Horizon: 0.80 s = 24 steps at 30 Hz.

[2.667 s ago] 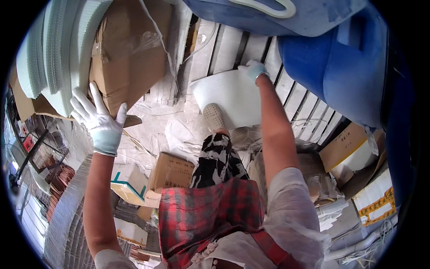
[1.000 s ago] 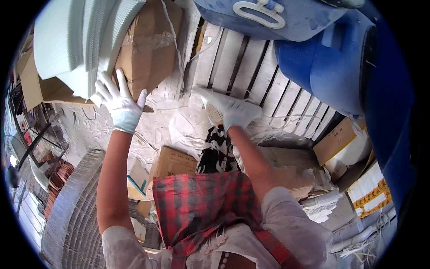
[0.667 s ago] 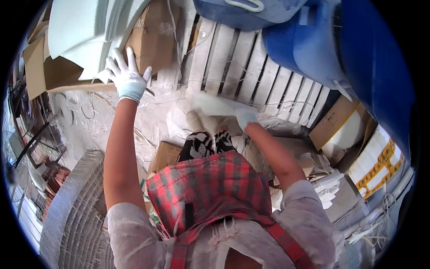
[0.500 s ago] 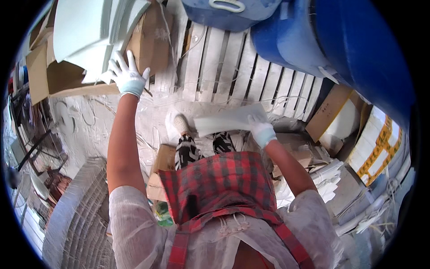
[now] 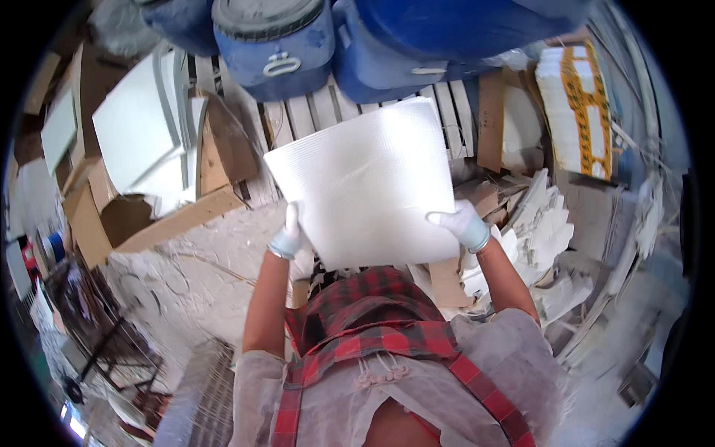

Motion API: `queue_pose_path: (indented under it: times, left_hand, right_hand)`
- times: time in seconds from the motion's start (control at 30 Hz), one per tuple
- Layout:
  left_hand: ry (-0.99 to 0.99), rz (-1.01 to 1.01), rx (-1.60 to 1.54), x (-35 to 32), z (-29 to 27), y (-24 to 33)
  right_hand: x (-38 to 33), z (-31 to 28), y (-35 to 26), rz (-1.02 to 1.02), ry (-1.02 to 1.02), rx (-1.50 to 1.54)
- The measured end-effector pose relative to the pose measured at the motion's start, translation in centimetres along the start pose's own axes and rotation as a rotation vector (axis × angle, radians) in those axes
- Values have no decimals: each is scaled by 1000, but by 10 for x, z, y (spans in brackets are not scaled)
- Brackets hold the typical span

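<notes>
A white, finely ribbed foam-like sheet (image 5: 365, 186) is held up in front of my lap, its broad face turned toward me. My left hand (image 5: 290, 232), in a white glove with a pale blue cuff, is closed on its left edge with the thumb up. On the opposite edge my right hand (image 5: 463, 225), gloved alike, pinches the sheet with its thumb on the near face. The other fingers of both hands are partly hidden behind the sheet. More white sheets (image 5: 138, 123) lean in an open cardboard box (image 5: 179, 223) at the far left.
Blue plastic drums (image 5: 275, 48) stand on a slatted white pallet (image 5: 298, 115) at the back. To the right are a pile of torn white scraps (image 5: 532, 231) and a white block with yellow tape (image 5: 573, 112). A wrapped stack (image 5: 197, 395) stands at lower left.
My left hand has come back from the box of sheets and now grips the sheet's left edge. The sheet, held earlier by my right hand alone, is raised and faces me. The view has shifted right.
</notes>
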<state>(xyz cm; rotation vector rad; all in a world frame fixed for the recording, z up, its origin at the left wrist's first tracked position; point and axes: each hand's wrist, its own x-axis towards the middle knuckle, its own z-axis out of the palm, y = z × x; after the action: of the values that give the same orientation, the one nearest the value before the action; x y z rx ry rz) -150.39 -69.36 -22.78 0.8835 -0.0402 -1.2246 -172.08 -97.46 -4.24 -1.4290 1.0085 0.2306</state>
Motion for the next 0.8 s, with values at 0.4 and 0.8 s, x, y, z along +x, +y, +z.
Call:
queue_pose_path:
  times: [0.4, 0.8]
  left_hand:
    - [-123, -37, 441, -80, 85, 96]
    - [-171, -742, -81, -66, 143, 47]
  right_hand:
    - [-41, 11, 5, -263, 246, 256]
    - [-84, 66, -34, -627, 574, -165]
